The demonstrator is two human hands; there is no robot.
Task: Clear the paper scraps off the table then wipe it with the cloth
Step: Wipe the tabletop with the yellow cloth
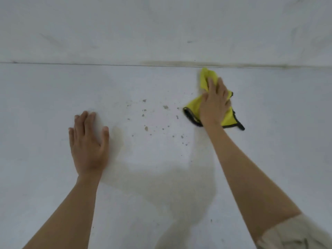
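Note:
A yellow cloth [195, 109] with a black edge lies bunched on the white table [53, 90], right of centre. My right hand [214, 103] presses down on top of it, fingers wrapped over the fabric. My left hand [89, 142] rests flat on the table at the left, fingers apart, holding nothing. Between the two hands several small grey specks and crumbs [146, 128] are scattered over the surface. No larger paper scraps are in view.
The table's far edge [107, 64] runs across the frame as a thin dark line, with a pale wall or surface [161, 24] behind it. A faint brownish smear [215, 64] marks that edge above the cloth. A beige sleeve [296, 234] shows at bottom right.

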